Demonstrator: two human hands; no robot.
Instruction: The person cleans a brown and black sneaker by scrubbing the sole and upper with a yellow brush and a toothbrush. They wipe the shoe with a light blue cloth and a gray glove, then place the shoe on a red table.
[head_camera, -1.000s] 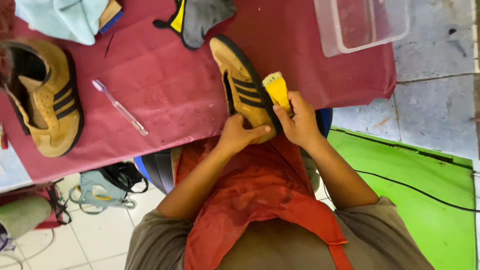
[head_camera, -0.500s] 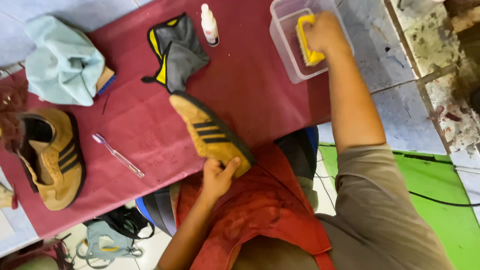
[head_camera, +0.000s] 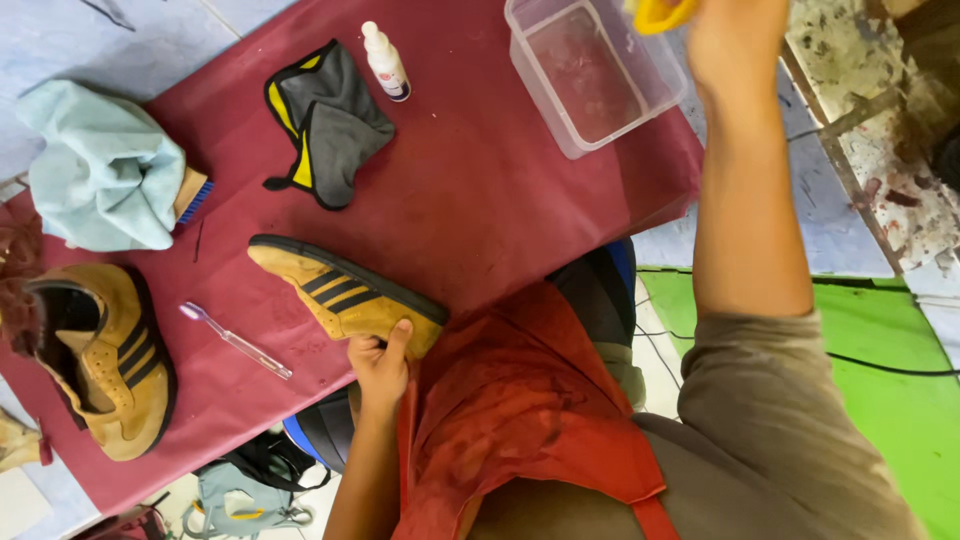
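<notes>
Head view: one camera looks down on a counter (head_camera: 480, 200) under a dark red cloth, with the person's red apron (head_camera: 520, 400) at the near edge.
Left hand (head_camera: 380, 365): its grip is closed on the heel of a tan shoe (head_camera: 340, 290), thumb up against the side, fingers beneath.
Shoe: lies on its side at the counter's near edge, dark sole turned away from the person, toe pointing left, black stripes on the flank.
Handling: by its look light, the suede-like upper soft and easily marked, the sole stiff; the heel, or the sole edge, seems the firm place to take hold.
Right hand (head_camera: 735, 40): raised beside the tub (head_camera: 595, 75), at the top edge of the picture, its grip closed on a yellow brush (head_camera: 660, 12); only part of the brush shows.
Tub: clear plastic, rectangular, open, standing at the counter's far right corner; whether it holds water or is dry I cannot tell, and nothing solid shows in it.
Second shoe (head_camera: 105, 355): upright at the left end, opening up, well apart from the first.
Between the shoes: a clear toothbrush (head_camera: 235, 340) lies flat.
Far side: a grey and yellow cloth (head_camera: 325, 125), a small white bottle (head_camera: 385, 62) just beside it, and a pale blue rag (head_camera: 105, 165) heaped over a wooden brush (head_camera: 192, 195).
</notes>
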